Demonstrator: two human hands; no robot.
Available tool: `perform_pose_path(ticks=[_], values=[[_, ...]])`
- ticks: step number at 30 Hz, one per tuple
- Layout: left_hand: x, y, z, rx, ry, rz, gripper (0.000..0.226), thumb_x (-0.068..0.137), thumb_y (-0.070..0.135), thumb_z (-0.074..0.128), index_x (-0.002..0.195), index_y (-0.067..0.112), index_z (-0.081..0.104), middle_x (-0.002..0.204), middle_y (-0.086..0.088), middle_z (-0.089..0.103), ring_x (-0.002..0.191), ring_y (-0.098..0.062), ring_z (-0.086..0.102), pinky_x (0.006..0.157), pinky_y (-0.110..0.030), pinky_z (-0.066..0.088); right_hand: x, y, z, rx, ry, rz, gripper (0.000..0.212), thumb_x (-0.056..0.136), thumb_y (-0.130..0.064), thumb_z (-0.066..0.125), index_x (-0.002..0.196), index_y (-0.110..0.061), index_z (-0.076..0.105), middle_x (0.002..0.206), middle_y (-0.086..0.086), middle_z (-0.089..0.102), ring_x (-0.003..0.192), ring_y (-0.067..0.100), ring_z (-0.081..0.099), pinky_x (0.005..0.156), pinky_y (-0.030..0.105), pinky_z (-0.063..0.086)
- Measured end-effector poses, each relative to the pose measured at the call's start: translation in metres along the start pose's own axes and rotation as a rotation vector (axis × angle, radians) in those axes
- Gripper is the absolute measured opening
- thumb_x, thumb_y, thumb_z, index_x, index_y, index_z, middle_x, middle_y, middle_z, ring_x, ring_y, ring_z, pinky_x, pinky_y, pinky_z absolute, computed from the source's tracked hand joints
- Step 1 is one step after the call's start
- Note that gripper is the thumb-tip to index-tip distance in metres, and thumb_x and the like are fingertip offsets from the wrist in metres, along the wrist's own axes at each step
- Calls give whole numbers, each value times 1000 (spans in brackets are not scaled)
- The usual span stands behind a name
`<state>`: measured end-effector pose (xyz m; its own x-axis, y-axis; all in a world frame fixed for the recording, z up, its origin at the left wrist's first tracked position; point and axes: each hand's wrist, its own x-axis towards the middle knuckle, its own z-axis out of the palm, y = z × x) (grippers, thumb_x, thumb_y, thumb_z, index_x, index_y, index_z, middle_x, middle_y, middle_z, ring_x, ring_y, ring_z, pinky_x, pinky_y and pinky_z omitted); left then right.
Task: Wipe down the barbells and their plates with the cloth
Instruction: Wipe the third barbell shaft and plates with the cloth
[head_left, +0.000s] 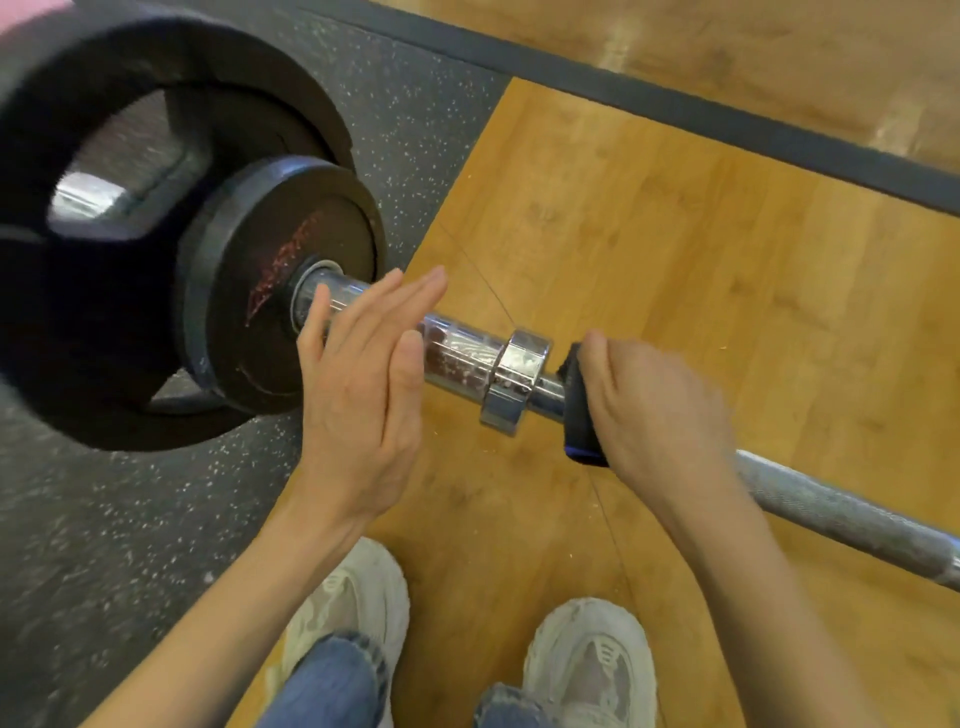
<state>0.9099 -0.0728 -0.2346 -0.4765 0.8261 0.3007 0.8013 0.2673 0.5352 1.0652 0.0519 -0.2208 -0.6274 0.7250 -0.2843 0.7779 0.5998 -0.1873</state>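
your right hand (660, 410) is curled round a dark cloth (584, 410) with a blue edge, wrapping it on the barbell (831, 512) just beside the chrome collar (519, 379). your left hand (363, 395) is flat, fingers straight and together, holding nothing; it lies over the shiny sleeve (457, 348) between the collar and the small plate (280, 280), though whether the palm truly presses the metal is hard to say from this angle. behind the small plate sits the big plate (104, 249) with grip holes, on the speckled rubber mat (130, 519). the bar crosses onto the wooden floor (727, 260), above your pale shoes (587, 660).

what could go wrong: the bar rests on round plates, so a hard sideways rub might roll it toward your feet if the left hand is not steadying it. white flecks cling to the sleeve and collar; a quick pass may only smear them or leave some in the collar's edges. the cloth is bunched narrow, so it could slip off the bar or miss the underside.

the small plate carries red markings, too blurred to read. no other writing shows.
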Motion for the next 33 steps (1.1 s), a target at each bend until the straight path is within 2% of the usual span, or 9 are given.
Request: perform_pose_path(ticks=[3, 7, 12, 17, 20, 25, 29, 31, 33], values=[[-3, 1, -9, 14, 6, -52, 45, 107, 18, 27, 140, 10, 56, 143, 2, 57, 142, -12, 42, 124, -36, 6, -15, -4, 7, 297, 195, 127, 40, 102, -33, 15, 78, -16, 42, 64, -4, 42, 54, 8, 36, 48, 29, 22], [-12, 6, -18, 27, -29, -58, 45, 107, 21, 28, 141, 12, 56, 144, 5, 56, 143, -9, 41, 125, -36, 6, -18, -7, 11, 765, 482, 120, 46, 109, -32, 26, 68, -38, 46, 59, -13, 43, 59, -1, 49, 56, 16, 32], [-14, 0, -25, 47, -111, -21, 43, 108, 24, 29, 142, 15, 55, 146, 7, 54, 143, -6, 38, 125, -38, 9, -31, -30, 21, 1130, 710, -54, 45, 109, -30, 27, 88, -38, 65, 94, -5, 71, 91, 19, 66, 81, 44, 48], [2, -14, -31, 116, -187, 63, 43, 107, 21, 33, 143, 14, 53, 148, 5, 52, 144, -9, 38, 125, -37, 10, -27, -65, 52, 510, 625, -134, 48, 110, -29, 26, 137, -5, 58, 142, 13, 54, 136, 28, 44, 124, 47, 18], [2, -15, -29, 115, -204, 97, 43, 107, 21, 32, 144, 13, 53, 149, 5, 51, 145, -10, 37, 125, -36, 9, -25, -68, 54, 434, 592, -92, 47, 109, -28, 29, 139, -5, 57, 144, 13, 54, 139, 30, 43, 125, 48, 18], [-7, -23, -20, 86, -221, 127, 44, 107, 21, 32, 145, 13, 52, 151, 4, 50, 147, -13, 35, 126, -41, 9, -3, -68, 36, 602, 510, 11, 46, 106, -30, 29, 129, -8, 63, 124, 3, 64, 116, 22, 55, 109, 50, 40], [4, -31, -23, 81, -215, 181, 45, 107, 22, 32, 148, 11, 48, 153, 2, 47, 149, -15, 33, 126, -43, 10, -33, -76, 61, 358, 561, -47, 51, 110, -30, 29, 151, 0, 37, 155, 16, 40, 148, 34, 31, 125, 50, 17], [10, -36, -23, 84, -211, 211, 46, 107, 22, 31, 148, 10, 47, 154, 0, 46, 149, -16, 32, 126, -44, 10, -45, -81, 71, 271, 561, -105, 53, 110, -30, 30, 152, 1, 28, 159, 20, 30, 152, 37, 21, 125, 49, 19], [16, -38, -19, 77, -210, 219, 46, 108, 23, 30, 148, 10, 47, 154, 0, 46, 149, -17, 33, 126, -43, 8, -29, -80, 57, 297, 541, -62, 48, 109, -30, 34, 145, 0, 43, 149, 18, 45, 143, 36, 38, 118, 47, 33]])
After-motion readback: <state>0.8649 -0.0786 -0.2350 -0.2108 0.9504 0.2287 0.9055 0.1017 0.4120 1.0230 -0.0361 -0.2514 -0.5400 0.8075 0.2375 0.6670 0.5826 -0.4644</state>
